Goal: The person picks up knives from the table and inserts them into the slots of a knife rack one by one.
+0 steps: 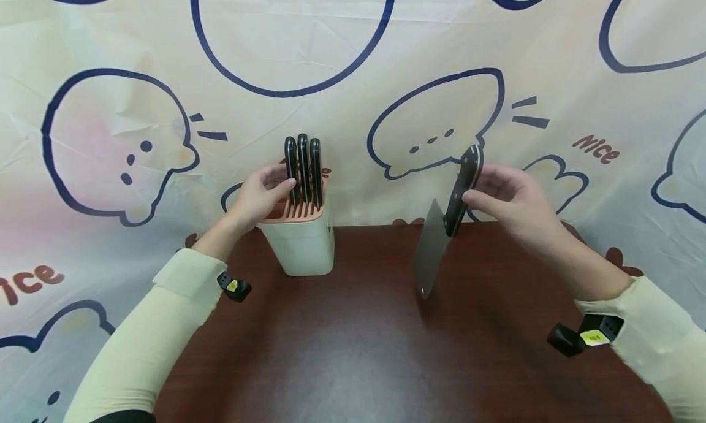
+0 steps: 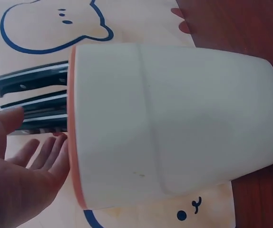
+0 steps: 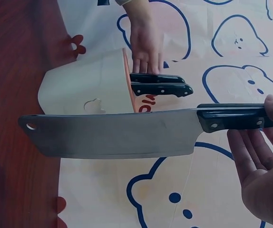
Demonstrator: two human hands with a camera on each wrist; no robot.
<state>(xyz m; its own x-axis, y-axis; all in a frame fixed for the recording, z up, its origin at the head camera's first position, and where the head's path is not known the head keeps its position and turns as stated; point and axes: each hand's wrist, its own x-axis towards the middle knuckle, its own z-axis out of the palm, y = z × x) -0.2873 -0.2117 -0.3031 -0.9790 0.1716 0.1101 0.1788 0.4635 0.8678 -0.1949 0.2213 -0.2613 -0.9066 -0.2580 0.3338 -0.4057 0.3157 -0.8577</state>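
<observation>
A cleaver (image 1: 432, 248) with a broad steel blade and a black riveted handle (image 3: 231, 117) hangs blade-down over the right half of the table. My right hand (image 1: 510, 199) pinches its handle between thumb and fingers. Left of it stands a pale knife block (image 1: 300, 245) with an orange slotted top. Three black-handled knives (image 1: 303, 168) are upright in its slots, blades hidden inside. My left hand (image 1: 259, 196) is at the block's left side, its thumb against the leftmost handle. In the left wrist view, the fingers (image 2: 46, 154) lie relaxed beside the handles, near the orange rim.
The dark brown table (image 1: 353, 349) carries the block near its back edge. Behind it hangs a pale cloth (image 1: 342, 122) with blue cartoon outlines, close to the block. A black camera (image 1: 568, 340) is strapped to the right wrist, another (image 1: 234, 288) to the left.
</observation>
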